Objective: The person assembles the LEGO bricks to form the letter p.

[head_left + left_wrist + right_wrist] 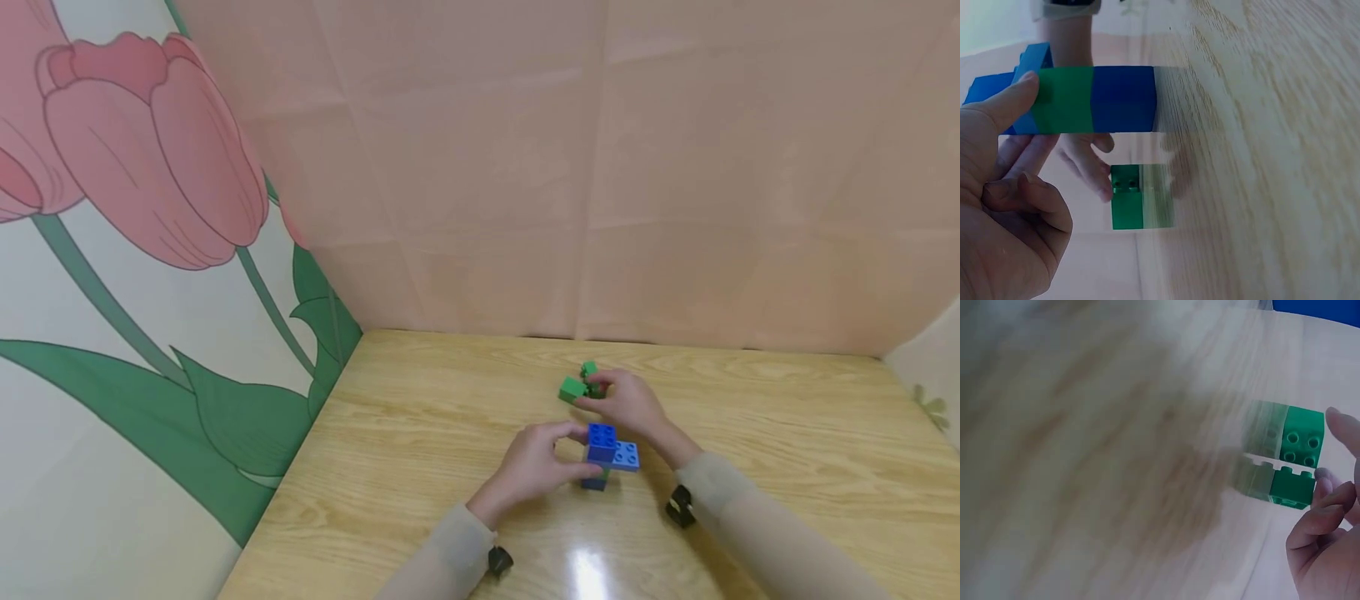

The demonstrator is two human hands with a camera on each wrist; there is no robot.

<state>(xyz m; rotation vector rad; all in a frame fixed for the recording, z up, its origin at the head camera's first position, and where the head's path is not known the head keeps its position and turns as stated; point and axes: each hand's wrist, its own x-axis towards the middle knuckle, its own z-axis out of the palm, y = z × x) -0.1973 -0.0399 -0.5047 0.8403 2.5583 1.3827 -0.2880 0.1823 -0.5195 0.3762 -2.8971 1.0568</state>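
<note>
My left hand (534, 462) grips an upright stack of toy building bricks by its upper part, thumb on the near side. From the bottom, the left wrist view shows a dark blue brick (1124, 99), a green brick (1065, 100), then a lighter blue brick (626, 456) set crosswise, jutting right. A blue brick (602, 442) tops it. Farther back, my right hand (626, 404) is at some loose green bricks, its thumb and fingertips close beside them. One green brick (1302, 436) has its studs sideways; another green brick (1292, 487) has them upward. The fingers partly hide this group.
The wood-grain table (420, 400) reflects light near its front. A pink cloth backdrop (480, 183) rises behind its far edge, and a tulip-printed sheet (150, 167) stands along the left. Dark wrist devices (680, 507) sit on both sleeves.
</note>
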